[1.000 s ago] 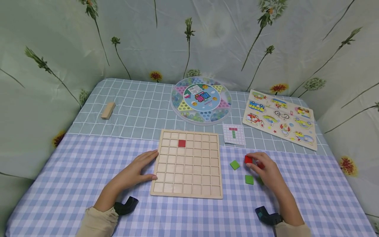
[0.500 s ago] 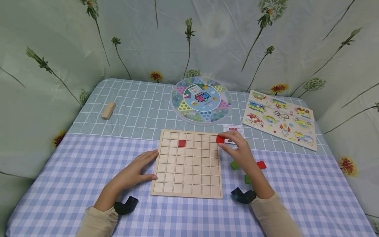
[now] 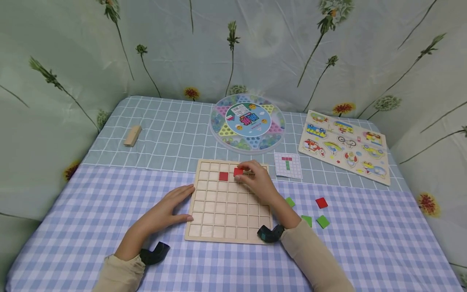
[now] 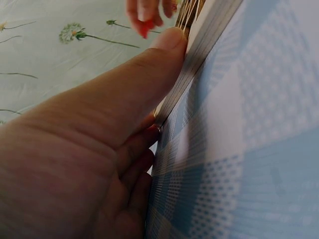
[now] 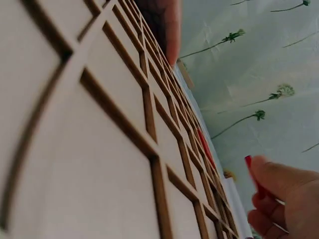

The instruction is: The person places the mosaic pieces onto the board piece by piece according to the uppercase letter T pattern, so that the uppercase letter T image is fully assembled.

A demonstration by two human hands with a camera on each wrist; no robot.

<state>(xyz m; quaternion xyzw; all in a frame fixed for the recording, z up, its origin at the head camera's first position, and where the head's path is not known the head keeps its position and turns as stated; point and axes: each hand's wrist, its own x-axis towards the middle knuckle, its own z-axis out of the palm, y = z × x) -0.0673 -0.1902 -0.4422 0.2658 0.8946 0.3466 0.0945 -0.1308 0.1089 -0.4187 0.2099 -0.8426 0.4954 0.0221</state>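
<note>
My right hand (image 3: 258,183) pinches a red square tile (image 3: 238,172) between thumb and fingers, above the upper part of the wooden grid board (image 3: 217,221). In the right wrist view that tile (image 5: 255,175) is held up off the grid. Another red tile (image 3: 223,176) sits in a cell of the second row, just left of the held one. My left hand (image 3: 166,209) rests at the board's left edge, thumb and fingers spread. In the left wrist view the left thumb (image 4: 149,67) lies against the board's side.
Right of the board lie a loose red tile (image 3: 321,202) and several green tiles (image 3: 322,222). A pattern card (image 3: 294,170) with a red and green T is behind them. Farther back are a round marble game (image 3: 248,142), a picture puzzle (image 3: 344,156) and a wooden block (image 3: 133,136).
The right hand has picked up a red tile from the cloth and carried it left, past the card, to over the board. My left hand has stayed in place.
</note>
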